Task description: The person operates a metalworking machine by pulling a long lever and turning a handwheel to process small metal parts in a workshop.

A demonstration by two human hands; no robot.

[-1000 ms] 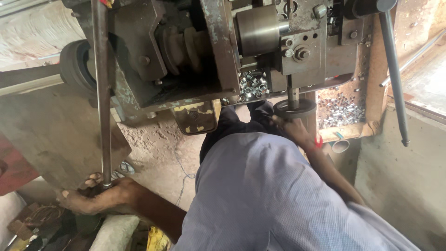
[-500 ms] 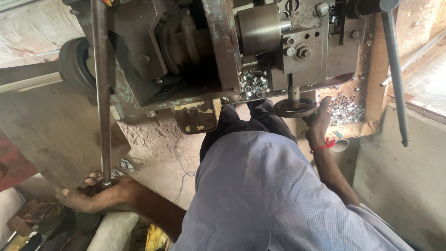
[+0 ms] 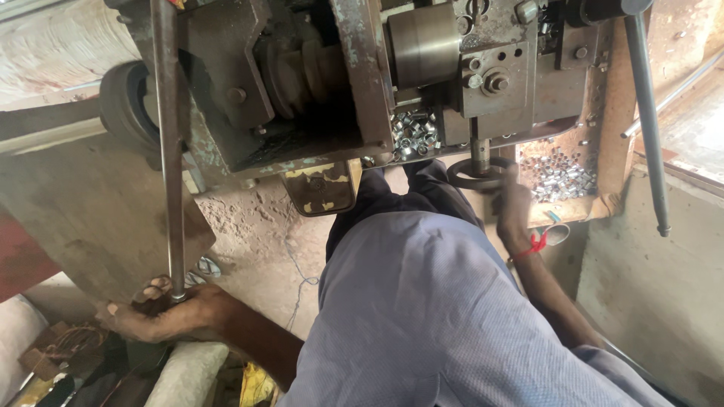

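Head view, looking down: the left hand [image 3: 162, 316] is wrapped around the lower end of a long upright steel rod [image 3: 169, 151] beside a worn metal machine [image 3: 339, 83]. The right hand [image 3: 513, 207] grips a small dark handwheel [image 3: 477, 173] under the machine, just beside a tray of small shiny metal sleeves [image 3: 562, 175].

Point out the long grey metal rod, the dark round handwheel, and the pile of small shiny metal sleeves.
long grey metal rod [image 3: 170, 151], head view, mid-shaft.
dark round handwheel [image 3: 469, 174], head view, left rim.
pile of small shiny metal sleeves [image 3: 559, 173], head view, middle of the heap.
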